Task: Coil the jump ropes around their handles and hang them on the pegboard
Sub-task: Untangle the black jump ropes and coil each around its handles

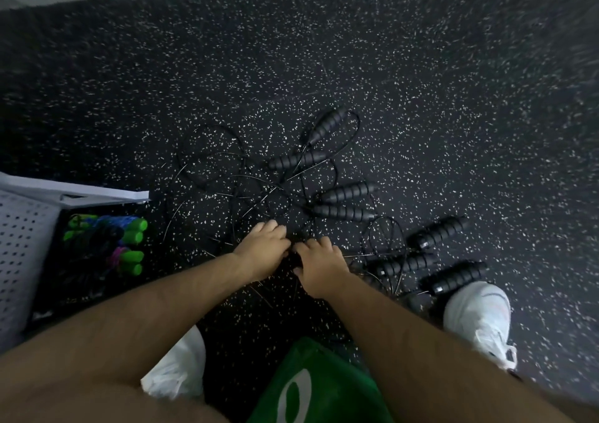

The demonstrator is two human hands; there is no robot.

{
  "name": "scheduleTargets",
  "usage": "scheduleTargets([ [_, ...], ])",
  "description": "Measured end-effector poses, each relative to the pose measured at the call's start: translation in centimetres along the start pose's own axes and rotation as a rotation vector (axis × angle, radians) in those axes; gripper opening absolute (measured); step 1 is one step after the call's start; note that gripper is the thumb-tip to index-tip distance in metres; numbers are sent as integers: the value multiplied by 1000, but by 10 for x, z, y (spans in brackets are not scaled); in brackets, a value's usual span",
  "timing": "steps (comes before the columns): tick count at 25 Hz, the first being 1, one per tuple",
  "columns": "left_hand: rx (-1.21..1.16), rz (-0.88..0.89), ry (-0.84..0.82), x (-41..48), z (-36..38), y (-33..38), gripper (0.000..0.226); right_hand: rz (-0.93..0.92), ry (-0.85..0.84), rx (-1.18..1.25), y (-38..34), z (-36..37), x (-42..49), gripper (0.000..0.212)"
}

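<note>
**Head view.** Both bare forearms reached down toward a black speckled floor (pixel 421 98). The left hand (pixel 262 244) and the right hand (pixel 319 263) sat just beside each other at the near edge of a tangle of thin black cords (pixel 233 179). The fingers of both hands were bent down into the cords, with something dark between them. Whether either hand pinched a cord could not be told.

The cords lay uncoiled in loose loops on the floor. 7 black handles (pixel 348 192), all ribbed, lay among them: 4 beyond the hands and 3 to the right, near the right shoe (pixel 479 319), which was white. The left shoe (pixel 178 367) showed partly below the left forearm.

At the left edge stood a grey pegboard (pixel 19 244). Just beside it lay bundled ropes with 4 green handles (pixel 134 236). A green bag (pixel 317 387) filled the bottom of the view between the arms.
</note>
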State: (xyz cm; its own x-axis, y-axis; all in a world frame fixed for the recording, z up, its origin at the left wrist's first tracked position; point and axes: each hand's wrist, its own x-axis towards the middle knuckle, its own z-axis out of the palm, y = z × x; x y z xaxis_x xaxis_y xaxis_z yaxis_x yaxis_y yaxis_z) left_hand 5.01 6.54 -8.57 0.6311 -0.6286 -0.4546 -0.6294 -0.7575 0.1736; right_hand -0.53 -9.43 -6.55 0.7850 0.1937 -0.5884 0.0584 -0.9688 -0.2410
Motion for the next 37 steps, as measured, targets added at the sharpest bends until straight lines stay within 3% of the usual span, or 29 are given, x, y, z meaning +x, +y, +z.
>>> scheduleTargets([
  [5, -226, 93, 160, -11, -14, -7, 23, 22, 148, 137, 5, -22, -6, 37],
  [7, -364, 120, 165, -19, -21, -7, 20, 25, 115, 148, 8, -29, -14, 33],
  [10, -562, -2, 153, -23, -24, -4, 30, 28, -41, 120, 6, -32, -25, 28],
  [13, -330, -84, 132, -5, -24, -6, 43, 16, -11, 113, 5, -30, -25, 39],
  [17, -152, -68, -24, 36, -27, -9, 69, 58, 46, 136, 13, -32, -13, 44],
  [21, 133, 15, -22, 58, -25, -10, 32, 132, 76, 109, 24, -27, -9, 42],
  [25, -100, 34, -119, 42, -37, -8, 8, 151, 155, 107, 25, -37, -11, 48],
  [28, -241, 55, -59, 17, -69, 0, 7, 52, 206, 158, 19, -53, -19, 49],
  [31, -301, 73, 46, -9, -131, 12, 8, -34, 265, 345, 7, -89, -37, 24],
  [34, -354, 21, 118, -41, -208, 18, 5, -34, 386, 393, -5, -161, -65, 22],
  [37, -333, -119, 116, -85, -274, 1, 20, -29, 524, 415, -4, -256, -122, 18],
])
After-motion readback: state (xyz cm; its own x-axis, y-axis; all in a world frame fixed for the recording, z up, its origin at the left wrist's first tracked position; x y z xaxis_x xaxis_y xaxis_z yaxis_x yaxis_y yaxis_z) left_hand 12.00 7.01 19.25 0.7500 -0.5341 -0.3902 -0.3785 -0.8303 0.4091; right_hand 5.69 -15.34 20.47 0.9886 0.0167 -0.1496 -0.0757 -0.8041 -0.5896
